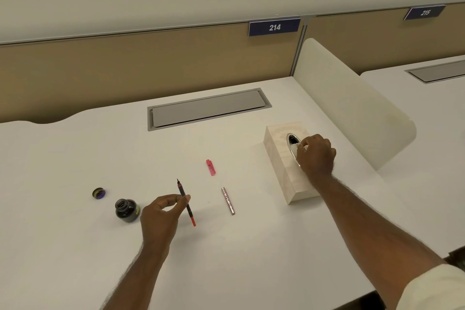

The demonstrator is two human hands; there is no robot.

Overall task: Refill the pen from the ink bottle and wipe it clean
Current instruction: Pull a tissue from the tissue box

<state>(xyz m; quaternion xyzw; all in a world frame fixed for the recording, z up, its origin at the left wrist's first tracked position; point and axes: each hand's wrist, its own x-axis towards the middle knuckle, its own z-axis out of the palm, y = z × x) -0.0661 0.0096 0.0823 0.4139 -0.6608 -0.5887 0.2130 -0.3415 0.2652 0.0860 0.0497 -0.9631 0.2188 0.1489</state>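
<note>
My left hand (161, 216) pinches a thin dark pen section (185, 202) with a red end, nib pointing away, held just above the white desk (75, 246). Left of that hand stands the open ink bottle (126, 210), and its round cap (99, 193) lies further left. A pink pen cap (210, 167) and a silvery-pink pen barrel (228, 200) lie on the desk to the right of the held pen. My right hand (315, 155) rests on top of the pale tissue box (281, 158), fingers closed at its oval opening (292, 139); whether they pinch a tissue is unclear.
A grey cable flap (206, 108) is set into the desk at the back. A cream side divider (352, 113) rises just right of the tissue box. A tan partition with the plate 214 (274, 27) runs along the back.
</note>
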